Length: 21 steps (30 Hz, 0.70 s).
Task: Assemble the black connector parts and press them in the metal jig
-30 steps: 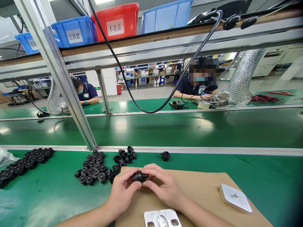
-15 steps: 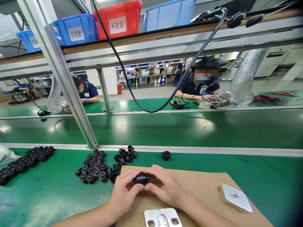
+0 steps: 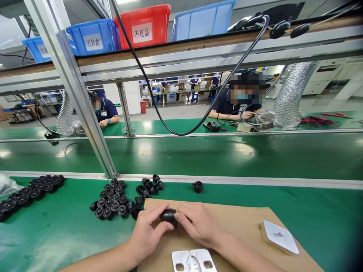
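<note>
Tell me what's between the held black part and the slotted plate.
In the head view, just brown sheet shows between the black part, gripped by the left hand and touched by the right hand, and the slotted plate.

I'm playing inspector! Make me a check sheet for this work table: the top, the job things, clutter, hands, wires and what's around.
Surface: green bench top with a brown sheet on it.
Job's things: small black part between the hands; silver plate with holes and pale block on the sheet.
Clutter: neat cluster of black pieces, loose pieces beside it, clear bag far left.
Hands: left hand and right hand both have fingers on the black part.
Cables: black cable loops below the shelf.
Surroundings: blue bins, red bin, people beyond.
</note>
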Available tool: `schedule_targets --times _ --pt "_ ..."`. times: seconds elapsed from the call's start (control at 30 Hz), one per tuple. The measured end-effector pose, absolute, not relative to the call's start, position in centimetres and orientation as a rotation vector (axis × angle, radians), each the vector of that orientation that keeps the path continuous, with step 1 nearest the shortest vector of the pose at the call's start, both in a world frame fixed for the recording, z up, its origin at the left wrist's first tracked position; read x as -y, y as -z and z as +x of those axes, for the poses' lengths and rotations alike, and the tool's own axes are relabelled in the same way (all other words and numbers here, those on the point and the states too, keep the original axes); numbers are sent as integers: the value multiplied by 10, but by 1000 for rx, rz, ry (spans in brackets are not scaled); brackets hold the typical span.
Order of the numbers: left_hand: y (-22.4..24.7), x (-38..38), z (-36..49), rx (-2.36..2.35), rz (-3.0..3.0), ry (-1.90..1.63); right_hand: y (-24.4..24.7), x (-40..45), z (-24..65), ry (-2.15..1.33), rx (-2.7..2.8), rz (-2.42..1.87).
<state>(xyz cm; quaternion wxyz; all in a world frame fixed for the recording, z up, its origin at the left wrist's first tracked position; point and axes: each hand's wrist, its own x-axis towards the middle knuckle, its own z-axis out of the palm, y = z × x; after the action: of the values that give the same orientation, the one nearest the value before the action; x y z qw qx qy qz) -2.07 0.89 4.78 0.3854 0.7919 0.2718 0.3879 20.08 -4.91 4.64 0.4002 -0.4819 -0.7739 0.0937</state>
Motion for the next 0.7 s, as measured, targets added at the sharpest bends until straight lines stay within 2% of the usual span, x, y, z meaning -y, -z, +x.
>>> schedule_targets --times 0.1,0.27,0.43,0.57,0.7 --pt "-44 -8 -21 -730 1949 -991 -45 49 206 -385 1847 -1217" --pt "-41 -10 -22 -698 1946 -1017 -39 48 208 -353 1942 -980" --pt "-39 -10 -24 -624 1985 -1101 -29 49 199 -554 1718 -1099" --pt "-39 -8 -25 -632 1941 -1047 -29 49 199 -490 1728 -1053" --pt "-43 -8 -25 -626 2087 -1168 -32 48 200 -435 1712 -1044"
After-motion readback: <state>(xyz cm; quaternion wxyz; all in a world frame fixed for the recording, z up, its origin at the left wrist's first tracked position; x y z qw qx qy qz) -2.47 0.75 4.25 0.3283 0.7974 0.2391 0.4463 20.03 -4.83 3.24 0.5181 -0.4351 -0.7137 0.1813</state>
